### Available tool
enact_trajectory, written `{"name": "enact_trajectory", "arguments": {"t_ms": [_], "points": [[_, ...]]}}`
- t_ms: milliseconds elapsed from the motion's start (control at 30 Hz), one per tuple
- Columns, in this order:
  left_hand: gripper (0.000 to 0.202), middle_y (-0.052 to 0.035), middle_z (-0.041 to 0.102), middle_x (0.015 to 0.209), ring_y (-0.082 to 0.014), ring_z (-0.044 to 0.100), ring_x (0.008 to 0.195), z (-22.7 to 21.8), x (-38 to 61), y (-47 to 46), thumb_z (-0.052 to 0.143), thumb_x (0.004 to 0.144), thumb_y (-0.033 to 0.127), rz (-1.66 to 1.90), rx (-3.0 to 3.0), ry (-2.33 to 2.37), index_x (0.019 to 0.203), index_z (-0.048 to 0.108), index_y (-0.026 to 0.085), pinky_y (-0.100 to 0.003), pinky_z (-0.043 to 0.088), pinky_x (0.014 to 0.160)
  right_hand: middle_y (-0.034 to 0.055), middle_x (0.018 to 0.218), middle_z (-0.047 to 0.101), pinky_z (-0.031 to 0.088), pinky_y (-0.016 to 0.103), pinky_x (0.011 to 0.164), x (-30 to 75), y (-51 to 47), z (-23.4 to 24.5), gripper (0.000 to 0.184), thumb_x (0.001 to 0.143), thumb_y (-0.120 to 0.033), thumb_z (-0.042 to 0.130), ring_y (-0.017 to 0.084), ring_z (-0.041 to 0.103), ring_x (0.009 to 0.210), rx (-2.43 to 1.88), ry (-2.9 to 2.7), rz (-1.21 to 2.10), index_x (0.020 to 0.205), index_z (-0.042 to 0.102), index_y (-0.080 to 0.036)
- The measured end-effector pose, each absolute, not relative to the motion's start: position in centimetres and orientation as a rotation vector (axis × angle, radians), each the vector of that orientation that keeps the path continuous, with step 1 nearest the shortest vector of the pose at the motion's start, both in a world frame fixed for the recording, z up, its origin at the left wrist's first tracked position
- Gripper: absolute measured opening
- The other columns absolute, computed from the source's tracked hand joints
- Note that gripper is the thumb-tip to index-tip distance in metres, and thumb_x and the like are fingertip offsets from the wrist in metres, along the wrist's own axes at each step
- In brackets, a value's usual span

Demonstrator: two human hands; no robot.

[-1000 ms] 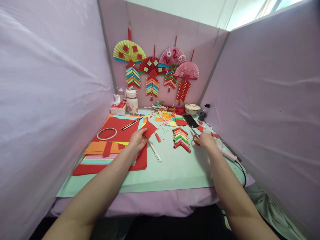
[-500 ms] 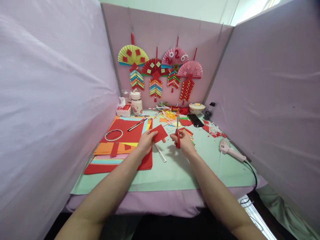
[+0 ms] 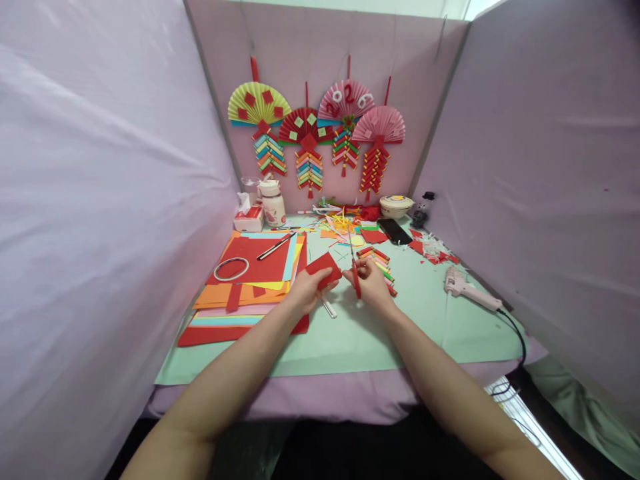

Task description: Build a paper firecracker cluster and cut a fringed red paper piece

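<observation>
A: Where is the red paper?

B: It is just off the right edge of the pile of coloured sheets, lifted a little above the green surface. The left hand pinches its near corner between thumb and fingers.

A: And the other hand?

B: The right hand is curled tight around the red handles of the scissors, a bit further right of the pile than the paper. The blades point up and away and look almost closed. I cannot tell if they touch the paper.

A: What could go wrong?

B: I think the paper could bend or slip. It is held by one corner only, so a push from the blades may fold it and make a crooked cut. The left fingers are also very near the blades — a quick snip could nip them.

A: Anything in the way?

B: A white stick lies by the pile's right edge, right under the hands, and little paper rolls sit just past the right hand. A bump could scatter them. The glue gun is far right of the pile — its cord hangs off the edge.
</observation>
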State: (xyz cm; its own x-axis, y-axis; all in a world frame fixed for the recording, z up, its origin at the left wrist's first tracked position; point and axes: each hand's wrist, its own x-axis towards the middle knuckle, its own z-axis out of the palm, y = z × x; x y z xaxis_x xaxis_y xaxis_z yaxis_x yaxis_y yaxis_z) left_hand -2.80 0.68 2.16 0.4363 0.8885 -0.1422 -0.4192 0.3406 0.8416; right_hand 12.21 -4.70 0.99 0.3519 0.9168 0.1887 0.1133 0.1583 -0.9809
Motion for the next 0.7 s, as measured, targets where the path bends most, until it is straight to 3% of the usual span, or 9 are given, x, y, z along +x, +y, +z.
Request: {"name": "enact_trajectory", "arguments": {"t_ms": [233, 700], "points": [[0.014, -0.0031, 0.071, 0.081, -0.0172, 0.068, 0.084, 2.9, -4.0, 2.0, 0.076, 0.067, 0.016, 1.058, 0.721, 0.602, 0.077, 0.067, 0.013, -0.034, 0.055, 0.085, -0.0024, 0.073, 0.054, 0.038, 0.028, 0.058, 12.4, -5.8, 0.8, 0.036, 0.066, -0.041, 0.067, 0.016, 0.048, 0.063, -1.582, -1.384, 0.44, 0.084, 0.042, -0.023], [0.027, -0.0047, 0.072, 0.097, -0.0177, 0.067, 0.088, 2.9, -4.3, 2.0, 0.076, 0.069, 0.019, 1.006, 0.845, 0.581, 0.095, 0.068, 0.017, -0.037, 0.051, 0.089, -0.0028, 0.069, 0.053, 0.033, 0.025, 0.054, 12.1, -6.4, 0.3, 0.03, 0.07, -0.039, 0.063, 0.014, 0.048, 0.059, -1.604, -1.574, 0.312, 0.079, 0.039, -0.023]]}}
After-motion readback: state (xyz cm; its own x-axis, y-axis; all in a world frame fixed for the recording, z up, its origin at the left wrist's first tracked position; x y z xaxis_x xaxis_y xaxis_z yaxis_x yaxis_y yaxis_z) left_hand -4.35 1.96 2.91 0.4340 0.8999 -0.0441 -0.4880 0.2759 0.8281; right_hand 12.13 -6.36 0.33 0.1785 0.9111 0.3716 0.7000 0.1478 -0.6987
